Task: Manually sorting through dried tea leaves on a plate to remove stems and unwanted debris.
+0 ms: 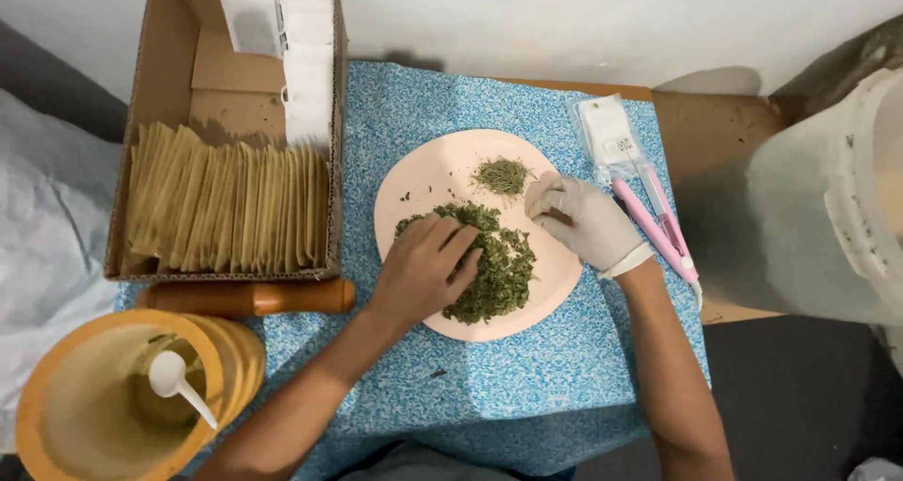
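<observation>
One round pink plate (442,175) on the blue worktop (527,378), under both hands. Two piles on the plate: a big heap of dark green crushed leaves (499,274) and a small heap of thin dry herb bits (501,174).

Bare left hand (423,269) resting flat on the big heap, fingers bent into the leaves. Gloved right hand (585,221) just beside the small heap, fingers curled; cannot tell if anything is pinched.

Left of the left hand, one cardboard box (155,77) packed with a row of tan paper bags (226,208), plus some white bags (296,58) at the back. Below it, one brown wooden roller (249,298). Nearer the body, one orange bowl (56,406) with one white scoop (174,379) inside.

Right of the gloved hand, one pink sealing tool (658,227) and one clear packet (607,133).
</observation>
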